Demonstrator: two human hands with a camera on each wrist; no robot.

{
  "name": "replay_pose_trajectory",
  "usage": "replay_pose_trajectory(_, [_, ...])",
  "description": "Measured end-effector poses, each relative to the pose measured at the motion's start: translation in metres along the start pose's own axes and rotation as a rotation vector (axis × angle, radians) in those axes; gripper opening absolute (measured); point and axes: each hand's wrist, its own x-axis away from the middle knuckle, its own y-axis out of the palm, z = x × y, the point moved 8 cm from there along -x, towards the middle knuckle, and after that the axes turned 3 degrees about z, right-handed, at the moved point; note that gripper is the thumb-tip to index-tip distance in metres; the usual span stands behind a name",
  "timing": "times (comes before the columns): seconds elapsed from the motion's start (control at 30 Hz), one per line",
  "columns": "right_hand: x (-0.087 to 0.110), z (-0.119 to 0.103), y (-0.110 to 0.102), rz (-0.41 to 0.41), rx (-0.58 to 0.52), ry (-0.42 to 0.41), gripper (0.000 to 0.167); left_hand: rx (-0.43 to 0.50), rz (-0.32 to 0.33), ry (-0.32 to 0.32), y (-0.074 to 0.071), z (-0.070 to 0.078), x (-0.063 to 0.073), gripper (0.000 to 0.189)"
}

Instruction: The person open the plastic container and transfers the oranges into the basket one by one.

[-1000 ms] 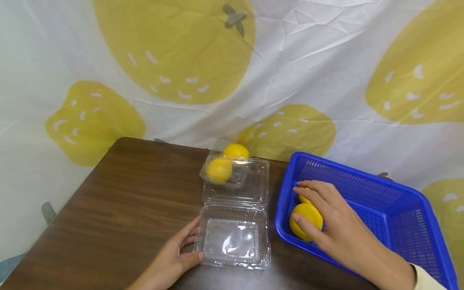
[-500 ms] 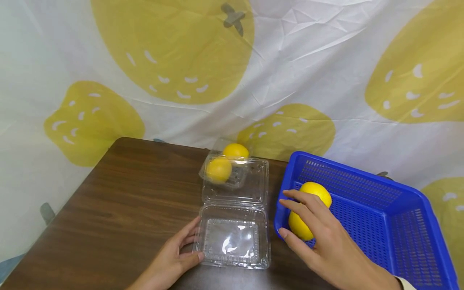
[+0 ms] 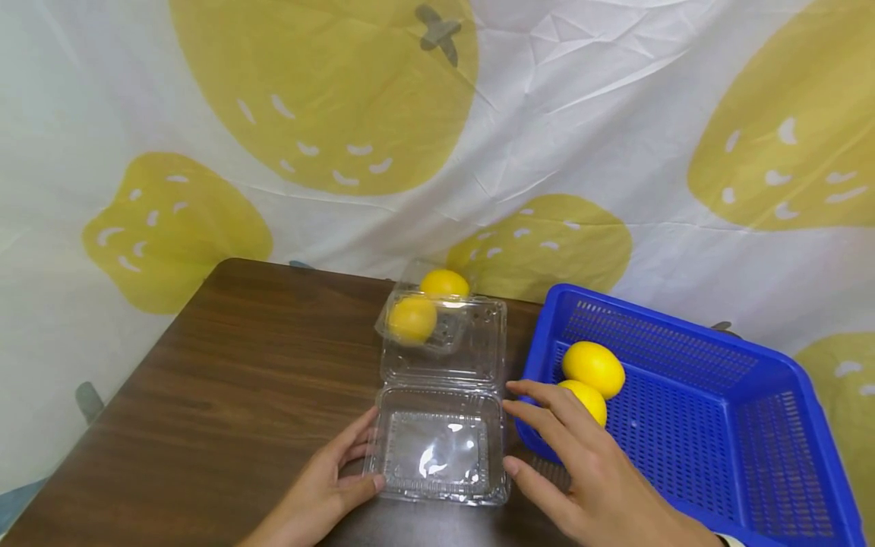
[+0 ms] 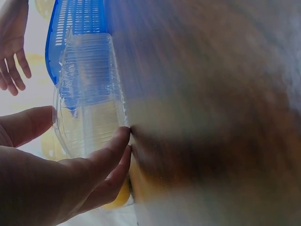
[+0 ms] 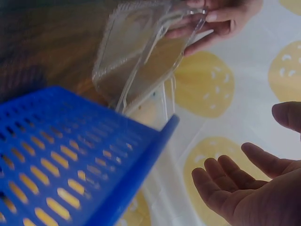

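Observation:
A clear plastic clamshell container (image 3: 437,448) lies with its lid (image 3: 472,349) folded back. My left hand (image 3: 328,486) holds its left side, thumb at the rim and fingers along the side wall. In the left wrist view the fingertips (image 4: 123,134) are down at the tabletop. My right hand (image 3: 588,463) hangs between the container and the blue basket (image 3: 697,323), fingers spread and nothing in them. Its fingertips are near the container's right edge. Two smooth yellow lemon-like fruits, a rear one (image 3: 593,369) and a front one (image 3: 586,403), lie in the basket's left end.
Behind the lid stands another clear container (image 3: 447,342) with two yellow fruits, one nearer (image 3: 412,319) and one farther (image 3: 445,283). The brown wooden table (image 3: 273,365) ends against a fruit-printed white cloth (image 3: 328,228). The basket's raised left rim stands beside my right hand.
My right hand has moved left and toward me, from over the fruits in the basket to beside the container, uncovering both fruits. My left hand and the container have stayed put.

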Motion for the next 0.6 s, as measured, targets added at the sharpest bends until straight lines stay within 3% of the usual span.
replay_pose_trajectory(0.27, [0.006,-0.002,0.012,-0.018,-0.011,0.016,0.046,0.04,-0.006,-0.049,0.001,0.014,0.004,0.089])
replay_pose_trajectory(0.5, [0.012,-0.007,0.024,-0.052,-0.074,-0.033,0.047,0.036,-0.005,-0.055,0.001,0.013,0.004,0.089])
replay_pose_trajectory(0.6, [0.017,-0.006,0.032,-0.103,-0.105,-0.015,0.049,0.034,-0.005,-0.053,0.001,0.013,0.004,0.089])
